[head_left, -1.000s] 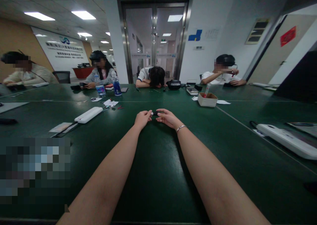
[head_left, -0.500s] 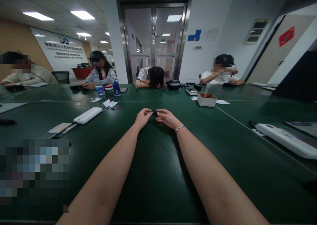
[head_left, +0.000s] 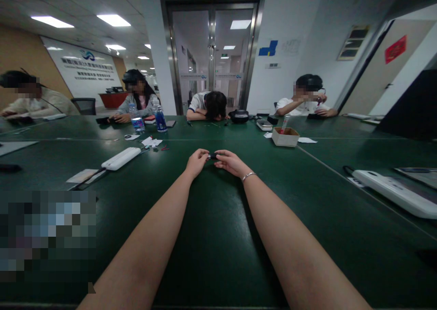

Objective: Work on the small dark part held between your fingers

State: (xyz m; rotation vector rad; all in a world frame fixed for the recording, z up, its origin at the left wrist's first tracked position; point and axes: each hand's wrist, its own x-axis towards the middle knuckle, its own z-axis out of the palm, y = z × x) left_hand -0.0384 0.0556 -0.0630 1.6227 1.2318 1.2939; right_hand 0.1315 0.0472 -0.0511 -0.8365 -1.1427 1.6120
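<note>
Across the wide green desk (head_left: pixel 218 237), both arms reach out to one small dark object.

On that desk, well apart from the hands, lie a long white device (head_left: pixel 396 192) to the right, a white bar (head_left: pixel 121 158) to the left and a small cardboard box (head_left: pixel 285 137) farther back. Left hand (head_left: pixel 197 162) and right hand (head_left: pixel 231 161) meet at mid-desk, fingers curled narrow, each pinching one end of the small black object (head_left: pixel 213 156) held between their fingertips just above the surface.
</note>
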